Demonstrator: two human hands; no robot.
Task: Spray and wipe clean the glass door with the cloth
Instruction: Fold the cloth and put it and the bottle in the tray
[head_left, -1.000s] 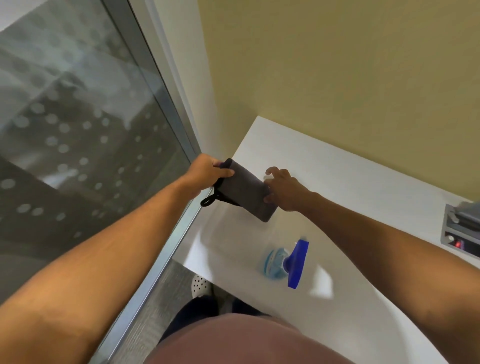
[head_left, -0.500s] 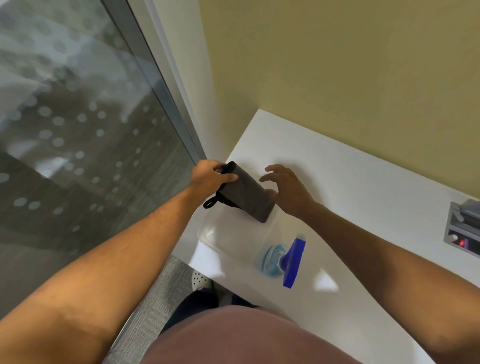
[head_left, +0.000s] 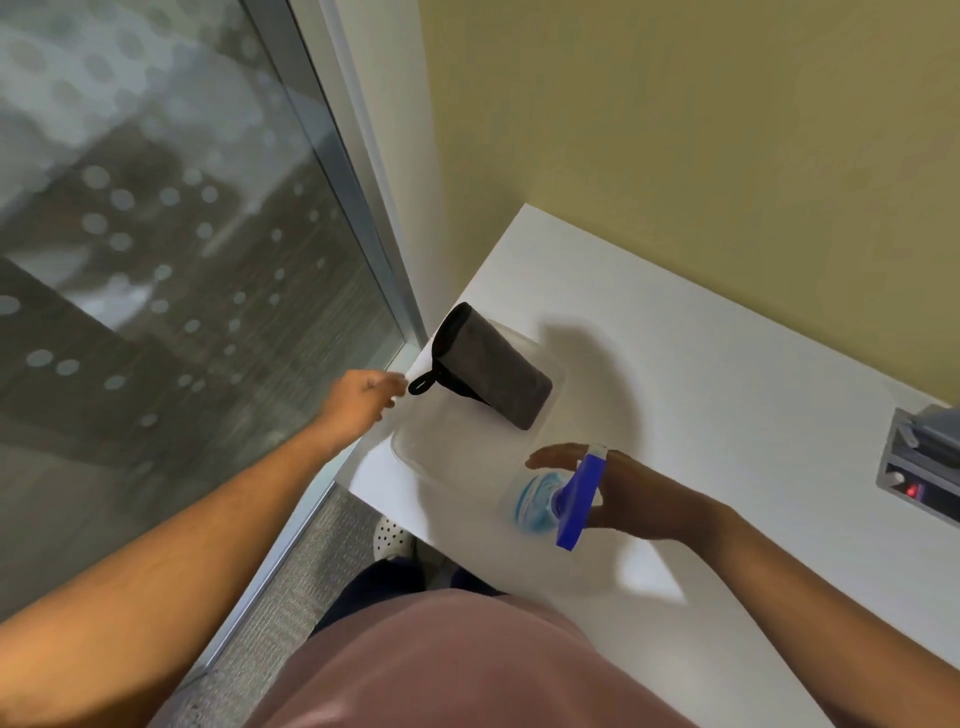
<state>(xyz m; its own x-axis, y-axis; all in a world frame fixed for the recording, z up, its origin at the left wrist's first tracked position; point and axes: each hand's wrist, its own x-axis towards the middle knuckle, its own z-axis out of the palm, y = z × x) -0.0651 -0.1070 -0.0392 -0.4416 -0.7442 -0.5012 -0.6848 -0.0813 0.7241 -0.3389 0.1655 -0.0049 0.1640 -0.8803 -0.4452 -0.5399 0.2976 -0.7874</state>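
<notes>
The dark grey cloth (head_left: 493, 366) lies folded at the far end of a clear tray (head_left: 415, 447) on the white counter (head_left: 727, 395), hard by the corner where the glass door (head_left: 171, 249) meets the wall, its black loop hanging over the counter's edge. My left hand (head_left: 358, 400) hovers just beside that loop, fingers loose and holding nothing. My right hand (head_left: 618, 493) is spread open behind the spray bottle (head_left: 550, 501), whose blue trigger head crosses my fingers; I cannot tell if they touch.
</notes>
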